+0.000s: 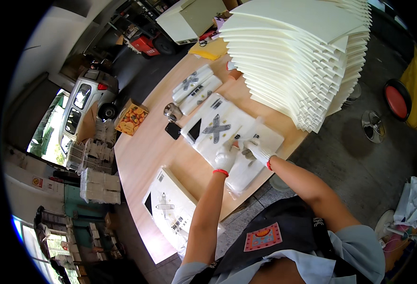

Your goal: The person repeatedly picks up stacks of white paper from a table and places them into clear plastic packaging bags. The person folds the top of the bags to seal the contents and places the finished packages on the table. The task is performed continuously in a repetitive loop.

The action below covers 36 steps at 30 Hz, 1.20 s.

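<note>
Both my hands wear white gloves with red cuffs and meet over a printed white plastic bag (216,128) on the wooden table. My left hand (225,157) is closed, its fingertips pinching the bag near its edge. Beside it, my right hand (258,150) also has its fingers closed on the bag's thin plastic. The bag carries a black drawing of crossed pencils and a black triangle. A flat white piece (271,137) lies partly under the bag, to the right. What the fingertips grip exactly is partly hidden.
Similar printed packages lie as a near-left stack (165,207) and as rolled bundles (196,90) farther off. A phone (173,130) and a metal container (172,111) sit close by. A tall stack of white boards (298,61) fills the far right; a fruit-patterned box (131,118) is past the left edge.
</note>
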{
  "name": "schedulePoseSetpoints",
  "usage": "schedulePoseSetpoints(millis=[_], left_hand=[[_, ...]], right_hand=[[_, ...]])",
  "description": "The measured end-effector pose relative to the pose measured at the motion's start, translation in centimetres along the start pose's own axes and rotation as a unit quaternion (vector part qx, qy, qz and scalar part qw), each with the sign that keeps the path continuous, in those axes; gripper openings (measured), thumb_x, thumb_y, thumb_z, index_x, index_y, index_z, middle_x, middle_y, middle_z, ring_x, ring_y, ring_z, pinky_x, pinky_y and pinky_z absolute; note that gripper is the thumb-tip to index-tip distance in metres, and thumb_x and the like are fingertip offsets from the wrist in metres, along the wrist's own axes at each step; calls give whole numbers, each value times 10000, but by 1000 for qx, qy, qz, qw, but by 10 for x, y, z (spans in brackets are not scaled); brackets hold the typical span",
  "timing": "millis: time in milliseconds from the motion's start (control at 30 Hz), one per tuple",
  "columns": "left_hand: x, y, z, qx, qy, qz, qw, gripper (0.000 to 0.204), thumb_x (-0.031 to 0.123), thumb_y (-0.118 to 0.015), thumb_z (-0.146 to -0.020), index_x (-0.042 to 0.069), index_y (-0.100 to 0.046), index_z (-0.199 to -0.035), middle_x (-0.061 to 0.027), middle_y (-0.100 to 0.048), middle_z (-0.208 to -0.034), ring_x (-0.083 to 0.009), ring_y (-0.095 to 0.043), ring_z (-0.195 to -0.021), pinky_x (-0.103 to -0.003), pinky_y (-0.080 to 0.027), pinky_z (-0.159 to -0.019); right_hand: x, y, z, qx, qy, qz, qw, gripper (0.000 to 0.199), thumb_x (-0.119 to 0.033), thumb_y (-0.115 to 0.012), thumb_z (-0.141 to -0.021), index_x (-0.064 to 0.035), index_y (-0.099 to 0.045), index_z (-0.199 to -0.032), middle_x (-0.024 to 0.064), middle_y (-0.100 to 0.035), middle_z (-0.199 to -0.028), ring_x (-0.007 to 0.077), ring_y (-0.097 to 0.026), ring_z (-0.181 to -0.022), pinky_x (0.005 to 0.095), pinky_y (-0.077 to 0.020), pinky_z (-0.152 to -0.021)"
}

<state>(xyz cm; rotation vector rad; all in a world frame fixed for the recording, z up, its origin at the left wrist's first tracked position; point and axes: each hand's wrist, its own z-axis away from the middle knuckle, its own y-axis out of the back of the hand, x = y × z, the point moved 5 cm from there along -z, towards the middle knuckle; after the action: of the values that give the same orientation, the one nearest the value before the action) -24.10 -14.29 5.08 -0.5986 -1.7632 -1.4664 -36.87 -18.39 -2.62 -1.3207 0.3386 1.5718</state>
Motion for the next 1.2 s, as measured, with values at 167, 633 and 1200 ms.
schedulePoseSetpoints(millis=[167,633,1200], left_hand=[[24,74,-27,53,-14,578,814,91,49,-491,-900,83,-468,-981,-63,-635,-819,-82,-510,-574,-236,-461,-581],[89,83,10,-28,50,169,984,125,39,-550,-881,36,-527,-1005,-79,-678,-950,-52,-466,-531,-187,-386,-462],[252,51,-36,-64,-190,194,960,371,249,-574,-908,-22,-517,-1155,-112,-590,-1117,-142,-563,-940,-275,-446,-838]], right_hand=[[4,48,9,55,109,614,780,475,-483,-425,-906,-61,-644,-912,144,-661,-841,259,-638,-703,373,-496,-663],[-125,-99,69,-156,320,658,664,261,-222,-453,-891,-110,-542,-1108,100,-545,-1202,214,-447,-1187,298,-379,-963],[-407,103,221,221,422,777,412,267,-340,-573,-830,-98,-628,-927,64,-638,-853,267,-604,-837,352,-476,-758]])
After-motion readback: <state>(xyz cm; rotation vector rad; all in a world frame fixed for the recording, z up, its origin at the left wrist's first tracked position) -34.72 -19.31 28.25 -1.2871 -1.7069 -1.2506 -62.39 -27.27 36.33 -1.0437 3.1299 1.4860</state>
